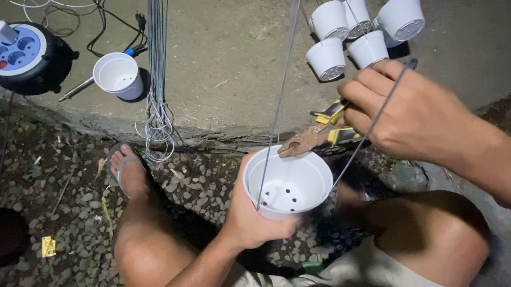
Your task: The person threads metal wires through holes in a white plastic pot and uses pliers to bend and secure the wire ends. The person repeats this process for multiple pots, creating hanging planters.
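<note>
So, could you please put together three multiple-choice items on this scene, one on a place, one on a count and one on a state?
1. Where does the extension cord reel lie?
A. On the concrete slab, upper left
B. On the gravel by the foot
C. On the person's lap

2. How many white pots hang in the cluster at the upper right?
A. Two
B. Five
C. Eight

3. How is the white pot with the holed bottom held?
A. Lying upside down on the gravel
B. Gripped from below by the left hand, mouth up
C. Stacked inside another pot

Answers:
1. A, the round reel sits on the concrete near the top left corner.
2. B, five small pots hang together on wires.
3. B, the left hand cups its side while the right hand works pliers at its rim.
</note>
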